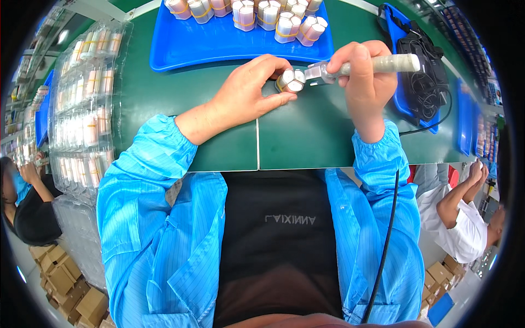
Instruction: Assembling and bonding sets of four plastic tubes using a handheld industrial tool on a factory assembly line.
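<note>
My left hand (240, 90) is closed around a small bundle of three white-topped cylinders (291, 81), thumb on the near side and fingers on the far side. The bundle, which looks like battery cells, stands on the green tabletop with a yellow band around it. In my right hand (367, 82) is a hand tool (402, 63) with a thick, pale, wrapped-looking handle. Its flat metal head points left, close to the bundle's right side; whether it touches cannot be made out. Beyond my hands, a blue tray (219, 46) holds several similar banded bundles (287, 27).
Clear plastic trays (82, 126) filled with bundles stand at my left. A black bag with cables (420, 71) lies in a blue tray on the right. A black cable (389, 235) hangs over my right sleeve. Other people sit on both sides, with cardboard boxes (65, 273) on the floor.
</note>
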`<state>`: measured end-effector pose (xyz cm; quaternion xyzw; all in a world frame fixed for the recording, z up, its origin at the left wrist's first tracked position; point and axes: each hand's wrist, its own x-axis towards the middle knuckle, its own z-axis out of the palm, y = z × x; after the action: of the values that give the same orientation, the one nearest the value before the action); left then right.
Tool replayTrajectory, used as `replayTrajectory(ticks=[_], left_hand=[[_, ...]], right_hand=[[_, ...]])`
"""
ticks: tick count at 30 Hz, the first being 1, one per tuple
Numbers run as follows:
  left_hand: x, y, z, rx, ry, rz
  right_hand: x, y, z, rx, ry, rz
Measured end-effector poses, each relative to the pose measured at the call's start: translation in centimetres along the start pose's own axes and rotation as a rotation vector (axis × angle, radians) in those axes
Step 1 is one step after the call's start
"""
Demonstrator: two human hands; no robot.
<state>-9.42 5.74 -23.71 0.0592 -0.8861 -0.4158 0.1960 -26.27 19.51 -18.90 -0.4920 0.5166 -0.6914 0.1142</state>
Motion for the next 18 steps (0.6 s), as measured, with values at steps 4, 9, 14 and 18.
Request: replayTrajectory(ticks=[4, 9, 14, 18], left_hand=[[0.0, -0.2, 0.4, 0.038, 0.066, 0.125], [0.0, -0.3, 0.5, 0.027, 0.07, 0.134], [0.1, -0.2, 0.5, 0.012, 0.051, 0.125], [0.0, -0.3, 0.4, 0.001, 0.049, 0.12]], right_hand=[[-0.2, -0.1, 0.1, -0.008, -0.076, -0.037], [-0.3, 0.6, 0.0, -0.092, -0.102, -0.054], [-0.6, 1.0, 0.4, -0.103, -0.085, -0.074], [-0.8, 1.4, 0.3, -0.194, -0.111, -0.101]])
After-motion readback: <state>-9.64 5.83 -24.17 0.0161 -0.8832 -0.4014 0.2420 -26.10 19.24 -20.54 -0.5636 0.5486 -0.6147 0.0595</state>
